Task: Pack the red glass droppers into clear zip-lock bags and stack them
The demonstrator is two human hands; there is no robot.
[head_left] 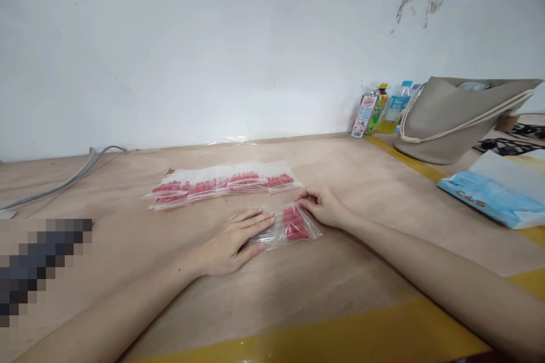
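Note:
A clear plastic bag (277, 233) lies flat on the table, with several red rod-shaped pieces (294, 223) gathered at its right end. My left hand (234, 241) rests flat over the bag's left part, fingers stretched out. At the bag's upper right corner, my right hand (321, 205) pinches the edge between thumb and fingers. Just beyond both hands is a row of overlapping clear bags (251, 171), each with similar red pieces inside. What exactly the red pieces are cannot be made out.
The table (204, 312) has a brown covering with yellow tape. At the back right stand a carton (365, 115), bottles (398, 106) and a grey bag (447, 119). A blue-and-white pack (489, 195) lies right. A grey cable (70, 180) and a pixelated dark shape are left.

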